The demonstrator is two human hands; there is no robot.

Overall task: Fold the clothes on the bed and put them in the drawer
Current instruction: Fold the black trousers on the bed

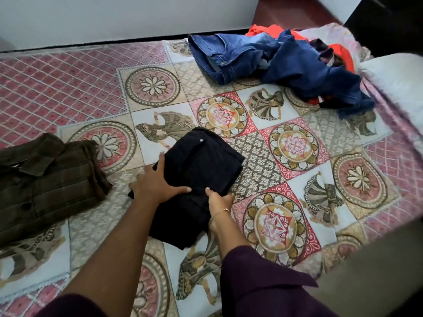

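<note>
Counts: one black garment being folded, one brown shirt already folded, one heap of unfolded clothes, two hands in view.

Black garment (201,170): dark, near black, folded into a thick rectangle with a tiny pale logo near its top edge. The upper half is doubled over the lower half, so you get a stepped bundle. Sits roughly mid-bed, angled a bit, right in front of the person.

Left hand (158,184): lying on the left edge of the black garment, fingers curled round the side of it, thumb stretched across the fold line. So the grip here has hold of the cloth.

Right hand (218,202): at the fold line on the right side, fingers tucked under the folded layer, thumb on top, pinching it. Thin gold bracelet (220,211) on the wrist, dark purple sleeve (263,280) further down.

Brown shirt (45,179): checked brown, folded with the collar showing, on the left side of the bed, well apart from the black one.

Heap (286,65): far right corner, blue jeans sprawled on top, something orange-red poking out, plus some pale fabric behind. Can't count the pieces in there.

Bed (297,145): covered in a patterned sheet, pink lattice border, medallion and figure tiles.

Pillow (400,83): white, at the right edge.
</note>
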